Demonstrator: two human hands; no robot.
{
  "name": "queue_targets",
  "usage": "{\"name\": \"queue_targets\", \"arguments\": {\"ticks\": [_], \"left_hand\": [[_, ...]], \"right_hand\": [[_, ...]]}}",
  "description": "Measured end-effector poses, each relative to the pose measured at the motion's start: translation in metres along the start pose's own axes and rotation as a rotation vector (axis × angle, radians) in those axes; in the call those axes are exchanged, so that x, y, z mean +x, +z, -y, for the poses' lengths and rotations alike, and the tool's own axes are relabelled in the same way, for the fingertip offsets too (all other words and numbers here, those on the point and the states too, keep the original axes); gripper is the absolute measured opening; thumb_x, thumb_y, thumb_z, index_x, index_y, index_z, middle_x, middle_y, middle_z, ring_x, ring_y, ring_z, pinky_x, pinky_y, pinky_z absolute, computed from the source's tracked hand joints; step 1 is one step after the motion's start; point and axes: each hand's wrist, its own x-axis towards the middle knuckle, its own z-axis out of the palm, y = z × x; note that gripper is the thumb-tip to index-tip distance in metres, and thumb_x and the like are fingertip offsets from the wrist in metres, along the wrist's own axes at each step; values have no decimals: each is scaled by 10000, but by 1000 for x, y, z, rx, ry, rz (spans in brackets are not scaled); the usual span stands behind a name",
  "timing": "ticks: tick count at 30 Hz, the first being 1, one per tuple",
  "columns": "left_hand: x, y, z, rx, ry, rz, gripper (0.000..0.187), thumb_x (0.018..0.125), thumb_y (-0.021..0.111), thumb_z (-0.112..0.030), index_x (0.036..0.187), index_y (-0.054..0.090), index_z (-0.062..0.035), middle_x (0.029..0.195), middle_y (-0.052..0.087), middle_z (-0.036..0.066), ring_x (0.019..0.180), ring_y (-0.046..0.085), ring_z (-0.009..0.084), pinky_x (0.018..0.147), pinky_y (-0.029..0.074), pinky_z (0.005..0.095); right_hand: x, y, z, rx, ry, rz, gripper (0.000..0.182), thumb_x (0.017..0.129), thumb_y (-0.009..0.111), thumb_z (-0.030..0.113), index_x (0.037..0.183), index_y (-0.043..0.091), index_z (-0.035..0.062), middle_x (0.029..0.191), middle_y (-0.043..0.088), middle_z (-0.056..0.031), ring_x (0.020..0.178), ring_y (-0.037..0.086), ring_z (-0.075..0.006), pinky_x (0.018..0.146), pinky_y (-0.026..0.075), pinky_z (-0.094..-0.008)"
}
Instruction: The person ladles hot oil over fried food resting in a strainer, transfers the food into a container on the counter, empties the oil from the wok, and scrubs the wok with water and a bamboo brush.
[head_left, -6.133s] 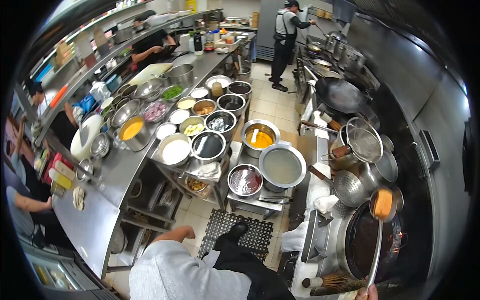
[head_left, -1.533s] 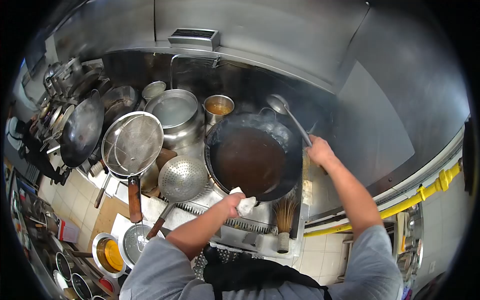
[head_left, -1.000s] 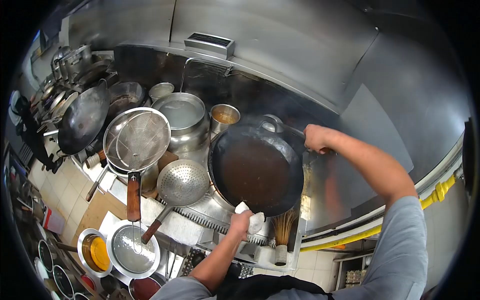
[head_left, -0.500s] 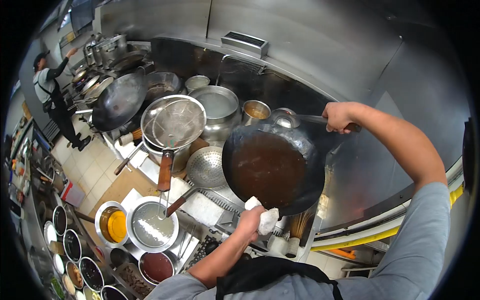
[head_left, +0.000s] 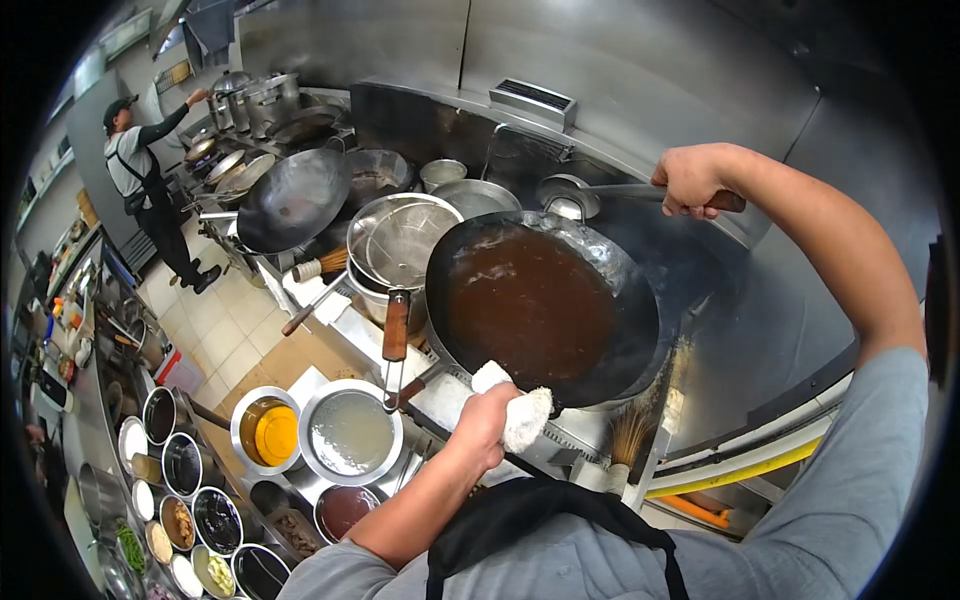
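Observation:
A dark wok point(head_left: 645, 325) holding brown sauce point(head_left: 525, 310) is in front of me. My left hand point(head_left: 485, 428) is closed on its near rim through a folded white cloth point(head_left: 525, 418). The cloth hides the part it grips. My right hand point(head_left: 698, 182) is wrapped around the handle of a metal ladle point(head_left: 568, 196). The ladle's bowl hangs at the wok's far rim, beside a loop handle point(head_left: 566, 208). Left of the wok, a wire strainer point(head_left: 400, 240) with a wooden handle rests over a pot.
A bowl of yellow oil point(head_left: 275, 435) and a bowl of cloudy liquid point(head_left: 350, 430) stand at the left front. Several ingredient containers point(head_left: 215, 520) line the left counter. Another wok point(head_left: 295, 200) sits farther back. A bamboo brush point(head_left: 630, 435) stands right. A co-worker point(head_left: 145, 185) stands far left.
The wok has shifted left against the stove, and now covers the perforated skimmer's bowl and part of the pots. My right hand has lifted the ladle slightly. The whole view has turned left.

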Motion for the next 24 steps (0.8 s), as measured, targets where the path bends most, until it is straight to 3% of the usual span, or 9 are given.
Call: {"name": "queue_targets", "arguments": {"ticks": [5, 7, 24], "left_hand": [[-12, -12, -15, -40, 40, 12, 191, 769, 524, -86, 891, 553, 57, 787, 617, 136, 690, 640, 251, 604, 521, 374], [-16, -18, -19, -61, 38, 19, 191, 818, 437, -92, 905, 560, 26, 824, 639, 152, 671, 637, 261, 578, 541, 394], [-40, -23, -61, -179, 25, 116, 188, 845, 428, -122, 939, 528, 7, 807, 629, 129, 654, 641, 238, 569, 545, 377]], "right_hand": [[-11, -10, 40, -101, -27, -20, 76, 784, 587, 6, 841, 550, -29, 579, 483, -48, 453, 482, -131, 378, 399, -285], [-10, -11, 52, -126, -33, -25, 97, 784, 585, 6, 871, 566, -30, 583, 482, -45, 450, 473, -131, 386, 399, -286], [7, -38, 112, -214, -89, 17, 134, 802, 595, 18, 922, 581, -42, 607, 481, -53, 459, 470, -125, 384, 389, -277]]}}
